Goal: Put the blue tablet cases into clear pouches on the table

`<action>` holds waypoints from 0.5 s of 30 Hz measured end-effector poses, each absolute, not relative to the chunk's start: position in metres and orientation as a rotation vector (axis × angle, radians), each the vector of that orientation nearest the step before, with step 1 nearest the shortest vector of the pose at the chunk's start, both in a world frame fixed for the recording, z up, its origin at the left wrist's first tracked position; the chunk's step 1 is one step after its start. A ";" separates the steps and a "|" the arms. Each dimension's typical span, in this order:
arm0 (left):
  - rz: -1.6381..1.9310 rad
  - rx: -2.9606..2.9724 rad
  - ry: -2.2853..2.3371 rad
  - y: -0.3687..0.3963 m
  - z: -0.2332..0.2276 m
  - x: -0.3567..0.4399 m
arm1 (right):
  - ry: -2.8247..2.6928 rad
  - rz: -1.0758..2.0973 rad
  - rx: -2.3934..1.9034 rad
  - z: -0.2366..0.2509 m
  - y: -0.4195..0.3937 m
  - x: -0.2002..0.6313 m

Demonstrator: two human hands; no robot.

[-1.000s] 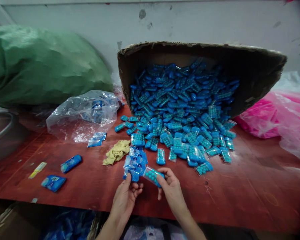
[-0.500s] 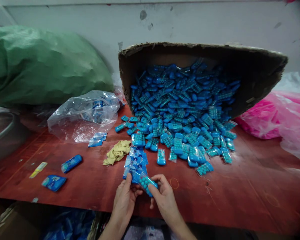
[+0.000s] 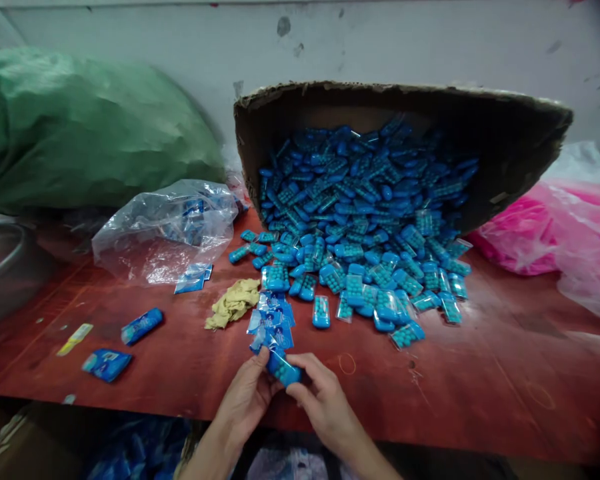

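Note:
Both of my hands meet at the near edge of the red table. My left hand pinches the end of a small blue printed sleeve, and my right hand holds a blue candy case that sits partly inside that sleeve. Just beyond my fingers lies a small pile of blue printed sleeves. Farther back, a tipped cardboard box spills a heap of blue candy cases onto the table.
A clear plastic bag and a crumpled tan cloth lie left of the heap. Loose blue packets lie at left. A green sack is at back left, pink bags at right, a metal bowl far left.
My right hand brought the candy case from right of the sleeves over to my left hand, and the case now sits in the sleeve between both hands. Both hands drew slightly nearer.

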State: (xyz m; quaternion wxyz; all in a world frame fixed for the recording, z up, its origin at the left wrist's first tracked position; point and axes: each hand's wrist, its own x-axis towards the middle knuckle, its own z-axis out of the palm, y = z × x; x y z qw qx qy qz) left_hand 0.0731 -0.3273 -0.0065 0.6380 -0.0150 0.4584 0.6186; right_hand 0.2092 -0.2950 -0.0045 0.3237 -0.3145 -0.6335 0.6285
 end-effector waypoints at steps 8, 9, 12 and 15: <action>1.310 0.063 0.830 -0.333 -0.003 0.074 | -1.318 1.888 -0.902 -0.009 -0.281 0.206; 1.300 0.075 0.817 -0.333 -0.001 0.074 | -1.336 1.873 -0.898 -0.009 -0.280 0.206; 1.277 0.121 0.802 -0.333 0.005 0.076 | -1.395 1.921 -0.843 -0.006 -0.276 0.208; 1.285 0.153 0.835 -0.334 0.006 0.080 | -1.473 1.965 -0.804 -0.005 -0.270 0.211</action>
